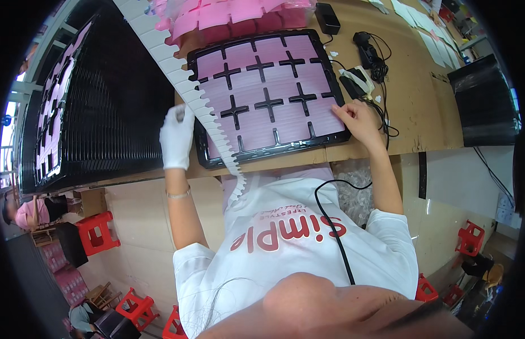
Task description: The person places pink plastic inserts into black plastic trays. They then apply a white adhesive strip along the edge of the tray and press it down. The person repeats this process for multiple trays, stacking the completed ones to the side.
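A black plastic tray (275, 151) with raised cross-shaped dividers lies on the bench in front of me, its compartments holding lilac ribbed pieces (252, 116). My left hand (176, 138), in a white glove, is at the tray's left side with curled fingers; whatever they may hold is hidden. Beside it a long white strip (186, 87) with a toothed edge runs slantwise over the tray and down to my lap. Bare, my right hand (359, 123) is at the tray's right rim, thumb and forefinger closed on the edge.
At the left stands a tall stack of black trays (112, 107). Pink pieces in clear film (234, 17) lie beyond the tray. A black power adapter (328, 20) and tangled cables (379, 68) are at the right. Red stools (97, 233) stand on the floor.
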`<action>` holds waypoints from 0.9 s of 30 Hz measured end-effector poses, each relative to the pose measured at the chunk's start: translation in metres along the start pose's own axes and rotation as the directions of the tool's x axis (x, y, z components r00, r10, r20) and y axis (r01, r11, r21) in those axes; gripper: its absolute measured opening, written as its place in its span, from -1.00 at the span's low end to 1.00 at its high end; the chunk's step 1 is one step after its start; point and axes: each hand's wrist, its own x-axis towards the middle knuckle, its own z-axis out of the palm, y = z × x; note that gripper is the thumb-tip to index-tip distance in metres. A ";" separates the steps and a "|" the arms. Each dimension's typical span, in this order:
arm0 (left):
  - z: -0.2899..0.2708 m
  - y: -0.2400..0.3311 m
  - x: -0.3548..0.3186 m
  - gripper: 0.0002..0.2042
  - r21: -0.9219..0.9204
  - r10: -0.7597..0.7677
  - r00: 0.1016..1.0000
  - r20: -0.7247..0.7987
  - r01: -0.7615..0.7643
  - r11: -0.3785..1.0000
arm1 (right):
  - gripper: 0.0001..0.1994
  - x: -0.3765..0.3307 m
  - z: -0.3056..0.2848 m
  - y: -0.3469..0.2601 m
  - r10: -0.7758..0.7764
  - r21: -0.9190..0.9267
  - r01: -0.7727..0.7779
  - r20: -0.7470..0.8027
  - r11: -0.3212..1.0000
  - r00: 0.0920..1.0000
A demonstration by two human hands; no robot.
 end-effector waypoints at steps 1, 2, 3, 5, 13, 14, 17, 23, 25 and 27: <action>0.006 -0.006 0.015 -0.55 -0.062 0.039 0.999 -0.025 -0.040 0.997 | -0.63 0.006 -0.002 -0.004 -0.037 -0.038 0.036 -0.036 0.999 0.999; 0.012 -0.018 0.034 -0.60 -0.057 0.026 0.999 -0.034 -0.028 0.998 | -0.62 0.014 -0.005 -0.008 -0.077 -0.077 0.071 -0.073 0.994 0.994; 0.017 -0.033 0.053 -0.65 -0.049 0.012 0.999 -0.043 -0.015 0.999 | -0.60 0.022 -0.007 -0.012 -0.117 -0.116 0.105 -0.108 0.988 0.987; 0.019 -0.025 0.067 -0.69 -0.123 -0.015 1.000 -0.009 0.013 0.992 | -0.73 0.045 -0.009 -0.017 -0.177 -0.059 0.171 -0.131 0.984 0.975; 0.034 0.038 0.117 -0.67 0.115 0.280 0.954 0.108 -0.291 0.950 | -0.90 0.171 0.042 -0.047 -0.572 0.009 0.577 -0.116 0.817 0.812; 0.039 0.045 0.124 -0.67 0.137 0.332 0.930 0.161 -0.354 0.925 | -0.89 0.188 0.056 -0.054 -0.654 0.003 0.656 -0.079 0.755 0.753; 0.051 0.068 0.134 -0.69 0.081 0.348 0.923 0.162 -0.364 0.928 | -0.88 0.218 0.100 -0.080 -0.678 0.108 0.671 0.038 0.733 0.734; 0.047 0.069 0.124 -0.70 -0.008 0.280 0.957 0.082 -0.280 0.960 | -0.71 0.235 0.130 -0.112 -0.587 -0.003 0.607 0.251 0.795 0.770; 0.045 0.061 0.121 -0.68 -0.029 0.245 0.966 0.089 -0.243 0.970 | -0.68 0.237 0.127 -0.123 -0.476 -0.038 0.519 0.347 0.854 0.808; 0.044 0.058 0.118 -0.67 -0.054 0.203 0.974 0.100 -0.199 0.979 | -0.73 0.248 0.126 -0.126 -0.370 -0.033 0.436 0.475 0.899 0.799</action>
